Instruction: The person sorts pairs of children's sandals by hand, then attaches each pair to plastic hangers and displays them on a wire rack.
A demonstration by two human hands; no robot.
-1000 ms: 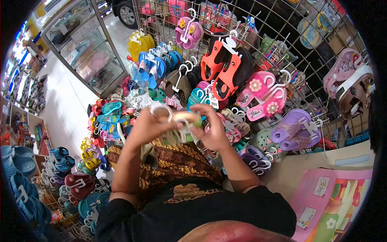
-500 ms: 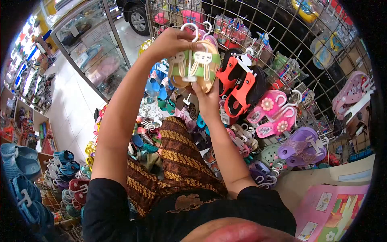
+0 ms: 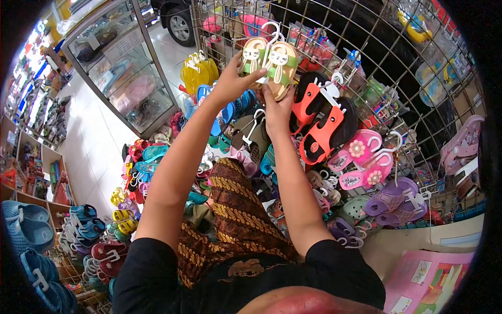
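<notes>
A pair of cream and green sandals with rabbit figures [image 3: 282,62] hangs on a white hook-topped hanger near the wire grid. My left hand [image 3: 234,78] is closed on the sandals' left side, its thumb across their front. From below, my right hand [image 3: 277,107] grips the lower end of the pair. Just right of it are black and orange sandals [image 3: 324,128] on a white hanger. Pink sandals with flower ornaments [image 3: 366,162] hang lower to the right, above purple sandals [image 3: 397,201].
A wire grid [image 3: 381,57] with hanging goods curves along the right. A glass display case [image 3: 123,68] stands at the upper left. Yellow sandals [image 3: 198,70] hang beyond my left arm. Blue sandals [image 3: 26,225] are at the far left, and many pairs lie around my legs.
Both hands have moved up and slightly right with the rabbit sandals, closer to the grid. My left hand has shifted from the hanger's top to the sandals' side. The view has shifted slightly.
</notes>
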